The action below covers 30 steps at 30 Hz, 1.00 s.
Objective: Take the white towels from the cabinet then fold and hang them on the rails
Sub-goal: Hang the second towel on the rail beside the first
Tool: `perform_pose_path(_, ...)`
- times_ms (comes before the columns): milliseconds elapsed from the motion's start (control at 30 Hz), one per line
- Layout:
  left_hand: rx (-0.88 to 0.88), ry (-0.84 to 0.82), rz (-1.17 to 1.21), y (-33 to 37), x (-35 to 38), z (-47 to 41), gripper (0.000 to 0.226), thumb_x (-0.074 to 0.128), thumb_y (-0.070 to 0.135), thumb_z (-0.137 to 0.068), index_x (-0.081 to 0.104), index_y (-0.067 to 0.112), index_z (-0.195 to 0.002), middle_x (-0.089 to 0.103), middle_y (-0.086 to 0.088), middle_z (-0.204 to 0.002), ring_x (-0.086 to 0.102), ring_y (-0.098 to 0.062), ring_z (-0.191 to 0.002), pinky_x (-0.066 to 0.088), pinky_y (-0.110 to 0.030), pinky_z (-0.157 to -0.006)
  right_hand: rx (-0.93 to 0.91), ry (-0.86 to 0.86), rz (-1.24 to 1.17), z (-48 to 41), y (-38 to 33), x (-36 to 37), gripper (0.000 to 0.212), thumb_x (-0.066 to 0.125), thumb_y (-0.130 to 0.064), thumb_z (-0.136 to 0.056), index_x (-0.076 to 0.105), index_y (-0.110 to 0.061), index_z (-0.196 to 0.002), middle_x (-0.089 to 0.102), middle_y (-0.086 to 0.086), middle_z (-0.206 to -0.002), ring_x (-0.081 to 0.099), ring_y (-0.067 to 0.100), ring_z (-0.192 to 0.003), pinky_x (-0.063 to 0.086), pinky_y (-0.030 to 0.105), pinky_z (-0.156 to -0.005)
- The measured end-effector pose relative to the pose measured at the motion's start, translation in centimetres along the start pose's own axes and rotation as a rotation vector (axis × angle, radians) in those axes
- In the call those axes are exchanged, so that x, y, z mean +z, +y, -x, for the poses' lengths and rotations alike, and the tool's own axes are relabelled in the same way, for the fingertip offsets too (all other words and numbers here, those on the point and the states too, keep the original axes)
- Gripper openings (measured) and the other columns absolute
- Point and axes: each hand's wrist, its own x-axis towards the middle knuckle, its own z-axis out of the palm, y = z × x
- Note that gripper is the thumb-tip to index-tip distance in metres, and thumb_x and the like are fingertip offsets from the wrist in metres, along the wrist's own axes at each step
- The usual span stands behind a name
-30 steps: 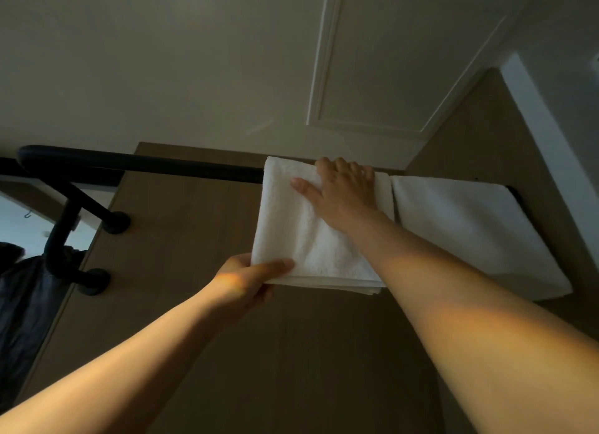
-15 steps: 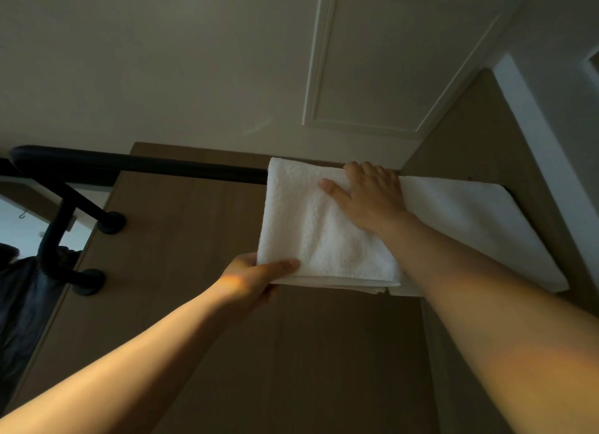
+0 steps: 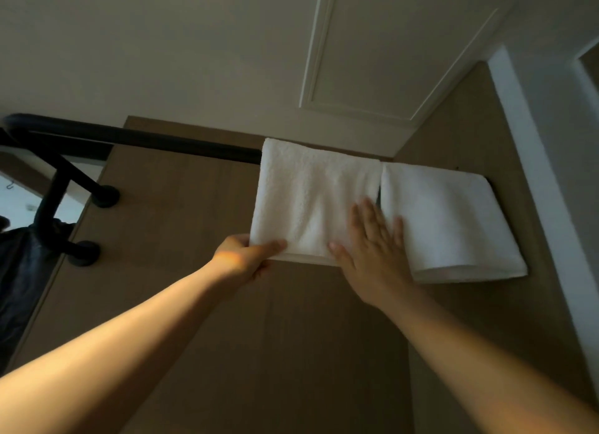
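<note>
Two folded white towels hang side by side over a black rail (image 3: 155,140) high on a brown wooden wall. My left hand (image 3: 246,257) pinches the bottom left corner of the left towel (image 3: 308,200), thumb on its front. My right hand (image 3: 372,252) lies flat with straight fingers on that towel's lower right part, its fingers reaching to the gap beside the right towel (image 3: 444,219). The right towel hangs untouched and hides the rail's right end.
The rail's left end bends down into two round black wall mounts (image 3: 105,196). A dark garment (image 3: 19,271) hangs at the far left. A white door frame (image 3: 534,174) borders the wall on the right. The ceiling is close above.
My right hand has slid from the top of the left towel down its front to the lower right part. The left hand keeps its pinch on the bottom corner.
</note>
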Motion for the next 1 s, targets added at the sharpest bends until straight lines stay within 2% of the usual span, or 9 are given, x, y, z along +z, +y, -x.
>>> perform_pose_path(100,-0.011,0.022,0.024,0.1,0.3,0.0,0.031,0.077,0.023,-0.079,0.066,0.001,-0.096,0.059,-0.008,-0.073,0.055,-0.014,-0.055,0.049,-0.02,-0.047,0.017,-0.094,-0.02,3.5,-0.2,2.0,0.085,-0.006,-0.067,-0.084,-0.011,-0.019,-0.154,-0.015,0.004,-0.162,-0.016,0.018,-0.149,-0.016,0.049,-0.118)
perform_pose_path(233,0.018,0.091,-0.07,-0.7,0.1,0.3,0.038,0.077,0.031,-0.079,0.067,-0.002,-0.095,0.063,-0.01,-0.068,0.055,-0.018,-0.055,0.047,-0.029,-0.055,0.029,-0.205,0.035,5.6,-0.8,2.0,0.073,0.018,-0.056,-0.1,-0.01,-0.015,-0.155,-0.013,0.004,-0.163,-0.01,0.017,-0.15,-0.014,0.05,-0.119)
perform_pose_path(333,0.022,0.071,-0.197,-2.4,-0.2,1.8,0.036,0.076,0.037,-0.079,0.071,0.003,-0.091,0.063,-0.006,-0.064,0.053,-0.014,-0.052,0.047,-0.026,-0.054,0.0,-0.257,-0.02,7.3,-1.7,1.2,0.069,0.023,-0.052,-0.102,0.005,-0.013,-0.156,0.002,0.004,-0.164,-0.002,0.017,-0.151,-0.01,0.046,-0.121)
perform_pose_path(400,0.012,0.038,-0.329,-4.1,-0.6,3.5,0.034,0.078,0.038,-0.076,0.07,0.009,-0.092,0.067,-0.003,-0.068,0.06,-0.013,-0.056,0.052,-0.026,-0.06,0.004,-0.297,-0.084,9.1,-2.4,1.0,0.064,0.029,-0.049,-0.102,0.017,-0.014,-0.155,0.016,0.005,-0.162,0.01,0.02,-0.15,-0.002,0.042,-0.123)
perform_pose_path(567,0.058,-0.168,-0.742,-9.3,-1.1,10.6,0.032,0.079,0.033,-0.076,0.066,0.017,-0.101,0.068,0.004,-0.09,0.064,-0.008,-0.081,0.049,-0.019,-0.071,0.067,-0.459,-0.259,16.0,-3.5,1.8,0.052,0.043,-0.045,-0.1,0.04,-0.02,-0.145,0.041,0.005,-0.148,0.039,0.023,-0.136,0.032,0.036,-0.112)
perform_pose_path(667,0.002,-0.301,-0.829,-13.0,-1.7,16.2,0.03,0.077,0.033,-0.078,0.067,0.018,-0.102,0.069,0.005,-0.094,0.065,-0.007,-0.084,0.054,-0.026,-0.079,0.033,-0.528,-0.319,21.5,-3.7,3.0,0.042,0.051,-0.042,-0.097,0.052,-0.022,-0.133,0.057,-0.001,-0.128,0.054,0.018,-0.118,0.045,0.033,-0.097)
perform_pose_path(767,-0.073,-0.419,-0.878,-17.1,-2.3,21.8,0.029,0.075,0.035,-0.08,0.068,0.019,-0.102,0.069,0.005,-0.096,0.065,-0.007,-0.085,0.054,-0.029,-0.081,0.011,-0.652,-0.341,27.4,-3.7,4.0,0.034,0.055,-0.042,-0.094,0.057,-0.026,-0.124,0.059,-0.007,-0.118,0.057,0.012,-0.111,0.044,0.025,-0.088)
perform_pose_path(833,-0.112,-0.485,-0.917,-19.7,-2.5,25.5,0.029,0.071,0.038,-0.082,0.067,0.021,-0.106,0.066,0.008,-0.101,0.062,-0.004,-0.088,0.053,-0.025,-0.081,0.004,-0.751,-0.353,31.3,-3.8,4.7,0.032,0.057,-0.043,-0.093,0.058,-0.028,-0.122,0.058,-0.009,-0.117,0.056,0.01,-0.11,0.04,0.022,-0.083)
perform_pose_path(1000,-0.254,-0.638,-1.043,-25.3,-2.6,34.2,0.032,0.064,0.041,-0.086,0.061,0.024,-0.114,0.06,0.007,-0.109,0.059,-0.007,-0.095,0.047,-0.022,-0.082,-0.01,-1.013,-0.391,41.3,-4.8,6.1,0.035,0.056,-0.039,-0.094,0.056,-0.026,-0.127,0.056,-0.007,-0.117,0.054,0.013,-0.111,0.039,0.024,-0.084)
